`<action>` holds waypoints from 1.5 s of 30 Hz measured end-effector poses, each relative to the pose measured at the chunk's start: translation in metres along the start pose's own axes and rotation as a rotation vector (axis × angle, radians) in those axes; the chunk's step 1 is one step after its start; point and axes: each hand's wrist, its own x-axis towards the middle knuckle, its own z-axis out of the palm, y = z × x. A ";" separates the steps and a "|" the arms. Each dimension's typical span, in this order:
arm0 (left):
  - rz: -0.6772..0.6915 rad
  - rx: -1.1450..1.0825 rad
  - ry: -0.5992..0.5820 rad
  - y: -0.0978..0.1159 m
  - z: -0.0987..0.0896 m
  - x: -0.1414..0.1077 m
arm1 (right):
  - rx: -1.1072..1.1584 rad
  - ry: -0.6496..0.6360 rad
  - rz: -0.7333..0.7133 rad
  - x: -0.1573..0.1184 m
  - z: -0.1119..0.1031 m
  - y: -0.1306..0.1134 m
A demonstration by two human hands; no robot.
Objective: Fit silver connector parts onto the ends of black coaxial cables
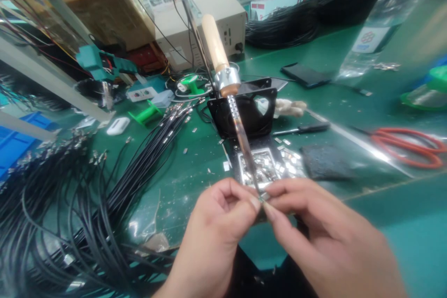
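Observation:
A soldering iron (240, 130) with a wooden handle is fixed above the bench, its tip slanting down between my hands. Thumb and forefinger of my left hand (221, 216) are pinched just left of the tip. My right hand (314, 223) is pinched on the other side, its fingertips almost meeting the left ones. Between them is a tiny greenish and silvery piece (261, 199), mostly hidden by fingertips and too small to name. Just beyond my fingers lies a tray (239, 160) of small metal connectors (258, 167), with more scattered to its right.
Black cables (139, 167) with metal ends spread across the left side. Behind the iron tip stands a black fan frame (240, 114). To the right lie a dark sponge-like pad (326, 162), orange-handled scissors (408, 146), a screwdriver (310, 128) and a plastic bottle (372, 39).

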 end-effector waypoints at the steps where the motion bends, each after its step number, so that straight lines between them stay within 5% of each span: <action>1: -0.004 -0.003 -0.003 0.000 0.000 0.000 | 0.011 -0.003 0.015 0.000 0.000 0.000; 7: -0.003 -0.017 -0.010 0.001 0.001 0.001 | 0.151 0.008 0.128 0.004 0.002 -0.002; 18: -0.026 -0.013 -0.027 0.003 0.000 0.003 | 0.558 -0.138 0.546 0.027 0.005 -0.012; 45: -0.067 0.033 -0.005 0.007 0.001 0.005 | 0.564 -0.131 0.540 0.027 0.007 -0.016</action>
